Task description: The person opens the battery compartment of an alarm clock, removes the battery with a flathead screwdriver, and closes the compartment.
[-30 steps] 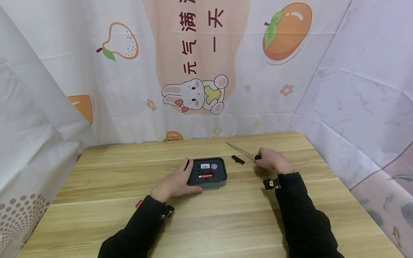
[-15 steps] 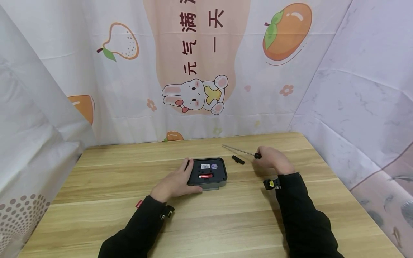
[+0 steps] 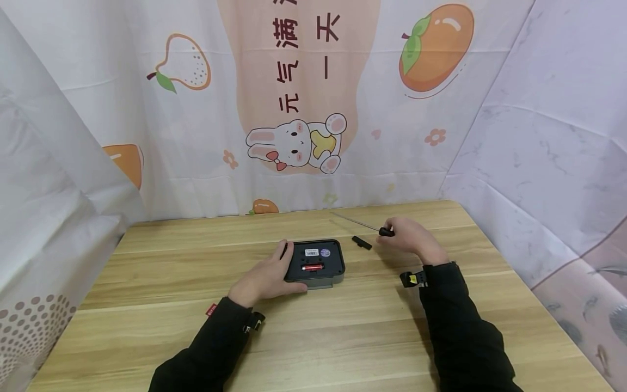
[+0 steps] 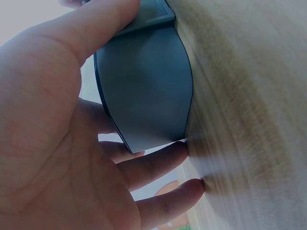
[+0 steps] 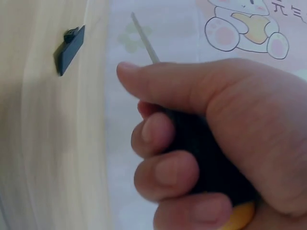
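Note:
A dark grey box-shaped device (image 3: 338, 260) lies on the table, its underside up with stickers. A red battery (image 3: 312, 267) sits in its uncovered slot. My left hand (image 3: 266, 277) holds the device's left end, thumb along the near side and fingers round the far side; the left wrist view shows the device's end wall (image 4: 146, 88) between them. In my right hand (image 3: 410, 238) is a screwdriver (image 3: 386, 232), gripped by its black handle with a yellow end, the thin shaft (image 5: 145, 39) pointing away to the left. Between device and right hand lies a small black battery cover (image 3: 361, 243).
The wooden table (image 3: 313, 337) ends at a printed curtain (image 3: 196, 136) behind the work. More cloth hangs along the left side and the right side (image 3: 548, 152). Both wrists wear small strapped cameras.
My right hand has lifted slightly and the screwdriver has turned, its tip swinging left and then rising toward the curtain. The left hand, device and battery cover stay put.

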A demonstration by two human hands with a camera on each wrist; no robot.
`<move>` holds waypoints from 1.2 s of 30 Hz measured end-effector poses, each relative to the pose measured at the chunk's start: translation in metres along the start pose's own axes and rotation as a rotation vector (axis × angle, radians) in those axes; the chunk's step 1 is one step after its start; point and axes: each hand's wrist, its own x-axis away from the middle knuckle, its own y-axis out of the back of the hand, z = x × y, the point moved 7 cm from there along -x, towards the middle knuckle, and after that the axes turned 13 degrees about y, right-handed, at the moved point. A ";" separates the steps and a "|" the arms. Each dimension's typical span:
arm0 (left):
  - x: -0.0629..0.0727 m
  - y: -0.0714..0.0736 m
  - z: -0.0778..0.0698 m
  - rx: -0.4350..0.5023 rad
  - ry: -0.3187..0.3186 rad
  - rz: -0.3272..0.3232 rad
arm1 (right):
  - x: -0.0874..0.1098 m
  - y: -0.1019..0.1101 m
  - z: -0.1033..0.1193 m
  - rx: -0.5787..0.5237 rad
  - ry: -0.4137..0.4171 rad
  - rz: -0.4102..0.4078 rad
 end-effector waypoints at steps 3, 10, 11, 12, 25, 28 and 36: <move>-0.001 -0.001 0.000 -0.008 -0.006 -0.007 | -0.001 0.004 0.006 -0.004 0.054 -0.027; -0.001 -0.001 0.000 -0.006 -0.003 -0.010 | -0.002 0.009 0.016 -0.058 0.078 -0.045; -0.001 -0.001 0.000 -0.006 -0.003 -0.010 | -0.002 0.010 0.017 -0.078 0.075 -0.043; -0.001 -0.001 0.000 -0.006 -0.003 -0.009 | -0.001 0.011 0.018 -0.100 0.069 -0.043; 0.000 -0.001 0.000 -0.013 -0.005 -0.005 | 0.001 0.029 0.040 -0.287 0.154 -0.221; 0.000 -0.001 0.000 -0.014 -0.002 -0.004 | 0.002 0.034 0.045 -0.337 0.194 -0.303; 0.000 0.000 0.000 -0.003 -0.001 -0.004 | 0.007 0.049 0.052 -0.526 0.275 -0.519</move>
